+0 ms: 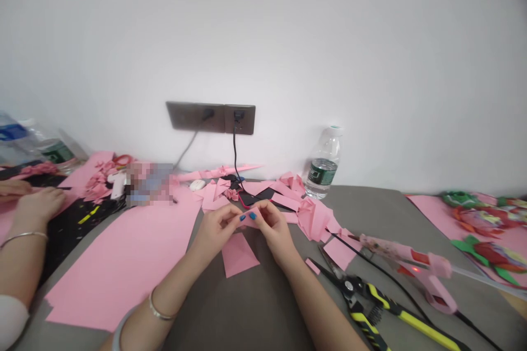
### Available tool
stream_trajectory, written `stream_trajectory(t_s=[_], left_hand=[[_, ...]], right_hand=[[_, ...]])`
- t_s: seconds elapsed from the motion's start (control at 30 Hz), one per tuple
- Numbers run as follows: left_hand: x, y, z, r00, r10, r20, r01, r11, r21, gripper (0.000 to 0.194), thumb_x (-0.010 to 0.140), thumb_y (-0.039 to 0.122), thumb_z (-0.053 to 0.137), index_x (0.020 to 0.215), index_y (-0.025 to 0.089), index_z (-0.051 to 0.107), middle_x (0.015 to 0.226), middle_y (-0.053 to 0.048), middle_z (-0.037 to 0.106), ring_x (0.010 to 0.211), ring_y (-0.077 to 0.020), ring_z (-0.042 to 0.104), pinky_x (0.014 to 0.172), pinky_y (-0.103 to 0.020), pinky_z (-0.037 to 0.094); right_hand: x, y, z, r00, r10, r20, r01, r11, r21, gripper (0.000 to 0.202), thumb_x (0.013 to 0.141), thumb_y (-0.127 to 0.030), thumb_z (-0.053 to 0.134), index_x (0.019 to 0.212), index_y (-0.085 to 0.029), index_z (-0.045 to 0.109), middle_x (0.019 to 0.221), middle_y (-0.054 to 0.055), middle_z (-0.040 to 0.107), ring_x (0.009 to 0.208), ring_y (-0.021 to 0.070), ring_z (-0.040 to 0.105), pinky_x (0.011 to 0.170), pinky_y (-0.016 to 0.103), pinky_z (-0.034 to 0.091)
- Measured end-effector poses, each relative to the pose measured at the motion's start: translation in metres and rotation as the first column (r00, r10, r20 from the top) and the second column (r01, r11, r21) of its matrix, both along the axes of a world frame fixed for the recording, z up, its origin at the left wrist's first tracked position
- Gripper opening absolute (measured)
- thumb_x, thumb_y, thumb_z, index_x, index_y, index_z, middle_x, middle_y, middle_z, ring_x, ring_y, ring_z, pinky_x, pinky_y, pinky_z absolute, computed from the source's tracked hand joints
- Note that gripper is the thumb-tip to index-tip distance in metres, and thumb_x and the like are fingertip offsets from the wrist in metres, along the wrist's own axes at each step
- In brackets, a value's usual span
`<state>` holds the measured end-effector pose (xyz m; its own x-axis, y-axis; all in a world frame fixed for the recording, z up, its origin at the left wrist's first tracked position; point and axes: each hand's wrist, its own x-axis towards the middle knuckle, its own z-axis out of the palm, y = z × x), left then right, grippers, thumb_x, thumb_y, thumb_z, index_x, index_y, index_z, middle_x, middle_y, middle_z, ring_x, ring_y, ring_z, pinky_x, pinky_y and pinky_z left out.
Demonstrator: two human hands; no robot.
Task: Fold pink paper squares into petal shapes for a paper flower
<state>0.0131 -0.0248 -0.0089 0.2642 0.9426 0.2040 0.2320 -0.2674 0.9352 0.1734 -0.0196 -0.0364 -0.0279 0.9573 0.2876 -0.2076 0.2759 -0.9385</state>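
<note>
Pink paper in a small piece (249, 219) is pinched between the fingers of a person's left hand (217, 230) and right hand (275, 233), held up over a grey surface (230, 318). The fingers of both hands are drawn in narrow on it, the blue-nailed thumbs side by side at its near face. Just below the hands lies a loose pink square (239, 256); a stack of larger pink sheets (127, 263) spreads to the left. At right, open scissors (349, 286) with black-and-yellow handles rest near a pink glue gun (415, 263), its red light glowing. A part-filled water bottle (323, 167) stands against the wall, behind crumpled pink scraps (315, 219). At far left, a co-worker's hand (43, 205) rests on pink paper over a black mat (68, 230).
</note>
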Motion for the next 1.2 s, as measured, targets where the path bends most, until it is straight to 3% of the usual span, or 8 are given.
stream_trajectory(t_s=[0.1, 0.23, 0.43, 0.53, 0.7, 0.87, 1.1, 1.2], left_hand=[[-0.001, 0.0, -0.001, 0.997, -0.003, -0.077, 0.009, 0.997, 0.077, 0.017, 0.088, 0.027, 0.054, 0.08, 0.017, 0.066, 0.074, -0.002, 0.068, 0.069, -0.0145, 0.064, 0.06, -0.02, 0.05], [-0.003, 0.0, 0.0, 0.983, 0.008, -0.183, 0.024, 0.984, 0.175, 0.018, 0.09, 0.023, 0.05, 0.083, 0.018, 0.066, 0.075, -0.001, 0.068, 0.068, -0.0135, 0.062, 0.061, -0.02, 0.047], [-0.004, -0.001, 0.001, 0.96, 0.055, -0.273, 0.021, 0.963, 0.267, 0.018, 0.091, 0.024, 0.049, 0.087, 0.019, 0.066, 0.075, -0.001, 0.069, 0.066, -0.0131, 0.062, 0.06, -0.02, 0.047], [-0.002, -0.001, -0.001, 0.962, 0.097, -0.254, -0.024, 0.962, 0.273, 0.02, 0.092, 0.025, 0.048, 0.087, 0.019, 0.066, 0.074, -0.001, 0.068, 0.063, -0.0126, 0.061, 0.057, -0.02, 0.047], [-0.004, -0.001, -0.004, 0.995, 0.085, -0.042, -0.081, 0.992, 0.1, 0.023, 0.09, 0.036, 0.055, 0.084, 0.018, 0.068, 0.075, -0.002, 0.07, 0.067, -0.0171, 0.068, 0.059, -0.024, 0.055], [-0.01, 0.002, -0.005, 0.977, 0.146, -0.156, -0.112, 0.972, 0.209, 0.032, 0.091, 0.038, 0.053, 0.076, 0.016, 0.071, 0.059, 0.0, 0.065, 0.057, -0.0149, 0.062, 0.053, -0.021, 0.049], [-0.008, 0.005, -0.01, 0.997, 0.074, -0.034, -0.071, 0.994, 0.079, 0.023, 0.087, 0.037, 0.062, 0.089, 0.019, 0.076, 0.082, -0.003, 0.077, 0.075, -0.0209, 0.074, 0.067, -0.027, 0.06], [-0.01, 0.006, -0.009, 0.982, 0.12, -0.143, -0.087, 0.971, 0.221, 0.021, 0.089, 0.031, 0.059, 0.089, 0.02, 0.076, 0.082, -0.003, 0.078, 0.072, -0.0196, 0.074, 0.067, -0.026, 0.06]], right_hand=[[0.0, 0.001, -0.001, 1.0, 0.016, 0.026, -0.017, 1.0, 0.017, 0.018, 0.079, -0.039, 0.071, 0.089, -0.023, 0.068, 0.086, 0.003, 0.067, 0.083, 0.0198, 0.061, 0.075, 0.031, 0.047], [0.002, 0.001, -0.002, 0.999, 0.012, 0.053, -0.014, 0.999, 0.034, 0.017, 0.08, -0.038, 0.069, 0.075, -0.022, 0.069, 0.076, 0.003, 0.067, 0.075, 0.0196, 0.06, 0.071, 0.032, 0.047], [0.001, 0.002, -0.002, 0.999, -0.006, 0.04, 0.004, 0.999, 0.04, 0.021, 0.08, -0.042, 0.069, 0.074, -0.022, 0.07, 0.075, 0.003, 0.067, 0.074, 0.02, 0.06, 0.07, 0.032, 0.047], [0.001, 0.001, -0.002, 0.999, -0.01, 0.034, 0.009, 1.0, 0.02, 0.021, 0.081, -0.042, 0.068, 0.076, -0.022, 0.07, 0.077, 0.004, 0.069, 0.076, 0.0203, 0.061, 0.072, 0.032, 0.047], [0.002, 0.001, -0.002, 0.996, -0.082, -0.041, 0.079, 0.995, -0.065, 0.02, 0.079, -0.042, 0.07, 0.077, -0.022, 0.069, 0.081, 0.003, 0.069, 0.08, 0.0205, 0.061, 0.076, 0.032, 0.046], [0.003, 0.002, -0.003, 0.992, -0.105, -0.069, 0.1, 0.992, -0.077, 0.021, 0.077, -0.043, 0.071, 0.075, -0.022, 0.068, 0.08, 0.002, 0.069, 0.079, 0.0201, 0.06, 0.074, 0.031, 0.045], [0.003, 0.002, -0.005, 0.995, -0.097, -0.021, 0.096, 0.994, -0.053, 0.018, 0.081, -0.04, 0.068, 0.078, -0.022, 0.067, 0.079, 0.002, 0.068, 0.076, 0.0199, 0.061, 0.072, 0.032, 0.045], [0.001, -0.001, -0.002, 0.982, -0.155, 0.105, 0.147, 0.985, 0.086, 0.009, 0.084, -0.031, 0.064, 0.088, -0.024, 0.067, 0.087, 0.004, 0.069, 0.082, 0.0224, 0.062, 0.075, 0.035, 0.046]])
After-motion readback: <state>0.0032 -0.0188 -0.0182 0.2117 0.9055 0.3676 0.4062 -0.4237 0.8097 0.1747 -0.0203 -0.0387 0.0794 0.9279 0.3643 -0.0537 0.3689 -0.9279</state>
